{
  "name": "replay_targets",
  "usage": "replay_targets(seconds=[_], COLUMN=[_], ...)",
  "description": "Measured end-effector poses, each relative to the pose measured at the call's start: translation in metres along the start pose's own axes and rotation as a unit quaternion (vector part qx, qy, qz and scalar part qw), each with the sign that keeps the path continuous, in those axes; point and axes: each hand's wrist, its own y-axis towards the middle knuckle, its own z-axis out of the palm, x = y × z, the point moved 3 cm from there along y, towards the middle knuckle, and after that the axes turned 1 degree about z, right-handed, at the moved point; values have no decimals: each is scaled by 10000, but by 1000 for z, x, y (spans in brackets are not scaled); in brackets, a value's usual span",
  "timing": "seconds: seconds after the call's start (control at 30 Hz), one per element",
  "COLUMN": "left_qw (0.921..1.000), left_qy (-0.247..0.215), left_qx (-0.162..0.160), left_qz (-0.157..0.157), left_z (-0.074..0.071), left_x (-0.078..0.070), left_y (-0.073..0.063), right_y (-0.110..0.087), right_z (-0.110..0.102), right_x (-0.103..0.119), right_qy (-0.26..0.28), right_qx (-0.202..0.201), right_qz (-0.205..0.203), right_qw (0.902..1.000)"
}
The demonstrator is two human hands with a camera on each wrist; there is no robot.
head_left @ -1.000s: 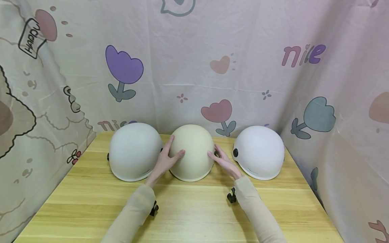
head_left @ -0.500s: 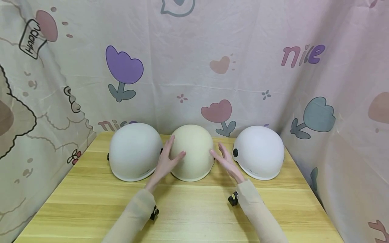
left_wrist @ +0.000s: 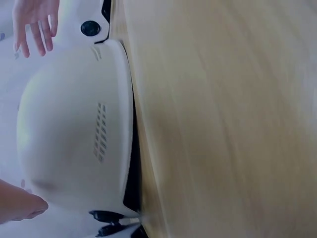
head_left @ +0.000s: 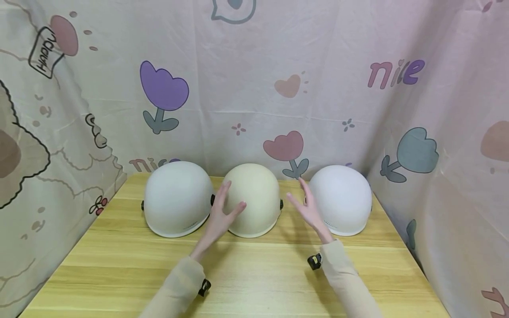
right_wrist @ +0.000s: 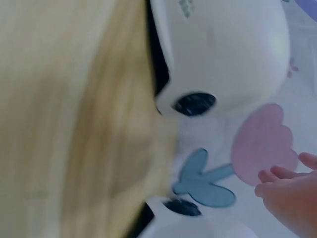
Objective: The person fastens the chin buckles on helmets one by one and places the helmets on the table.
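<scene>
A cream helmet (head_left: 256, 201) stands dome up in the middle of the row, with vent slots on its shell in the left wrist view. My left hand (head_left: 218, 217) is at its left side, fingers and thumb spread, holding nothing; its fingers overlap the shell in the head view. To the right, my right hand (head_left: 312, 213) is apart from the cream helmet, fingers spread, overlapping the left side of a white helmet (head_left: 343, 201). In the right wrist view, that hand (right_wrist: 292, 198) hangs free in front of the printed cloth.
A larger off-white helmet (head_left: 175, 198) stands at the left, close to the cream one. All three helmets sit along the back of the wooden table (head_left: 254, 274). Behind and beside the table hangs a printed cloth (head_left: 238, 79).
My right hand has left the cream helmet's side and moved right, toward the white helmet. My left hand has shifted slightly right and its fingers have loosened. The helmets have stayed in place.
</scene>
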Motion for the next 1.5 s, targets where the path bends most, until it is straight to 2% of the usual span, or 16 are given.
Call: replay_targets(seconds=[0.27, 0.5, 0.73, 0.9, 1.07, 1.23, 1.5], left_qw=[9993, 9971, 9947, 9935, 9915, 9874, 9842], left_qy=[-376, -708, -856, -891, -889, -1030, -1175], left_qx=[18, 176, 363, 620, 891, 1147, 1314], left_qz=[-9, 202, 446, 343, 340, 352, 151], left_z=[17, 42, 70, 87, 101, 113, 126], left_x=[-18, -34, -43, -43, -42, -41, -36], left_y=[-12, -20, -22, -23, -23, -21, -18], right_y=[-6, -4, -1, 2, 7, 10, 5], right_z=[-49, -91, -118, -132, -137, -138, -135], right_x=[9, 3, -15, -25, -32, -42, -44], right_qy=[-560, -984, -1462, -1890, -2469, -2960, -3272], right_qx=[-776, -1715, -2016, -1913, -1364, -898, -742], right_qz=[-265, -594, -506, -286, -171, -3, 65], right_qw=[9951, 9785, 9672, 9627, 9592, 9510, 9420])
